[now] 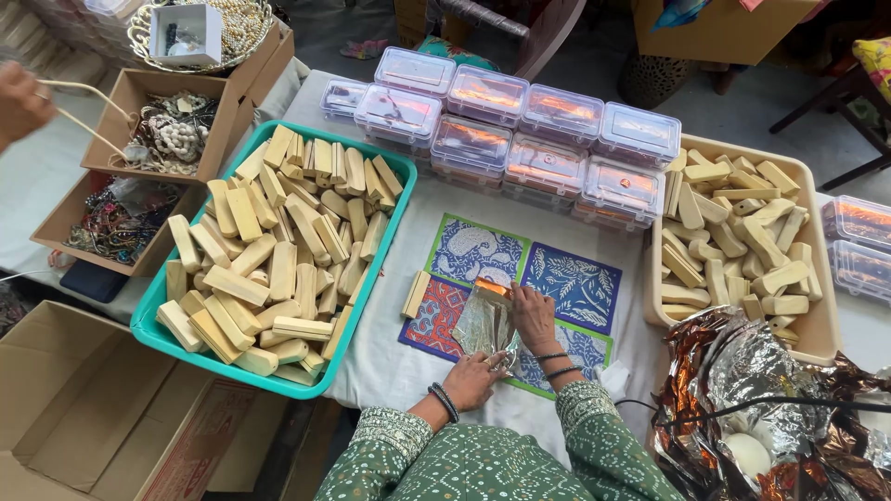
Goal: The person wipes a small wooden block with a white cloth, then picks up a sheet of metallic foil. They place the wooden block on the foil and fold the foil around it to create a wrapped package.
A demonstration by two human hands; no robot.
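Observation:
A small clear plastic pouch (484, 320) with something orange at its top lies over four printed cloth squares (566, 283) in blue, red and green. My left hand (473, 378) pinches the pouch's lower end. My right hand (534, 314) presses on its right edge. One pale wooden block (416, 294) rests on the white cloth just left of the squares.
A teal tray (148, 327) heaped with wooden blocks sits at left, a beige tray (822, 341) of blocks at right. Clear lidded boxes (506, 130) line the back. Crumpled foil wrap (742, 408) lies lower right. Cardboard boxes of beads (111, 111) and another person's hand (19, 102) are far left.

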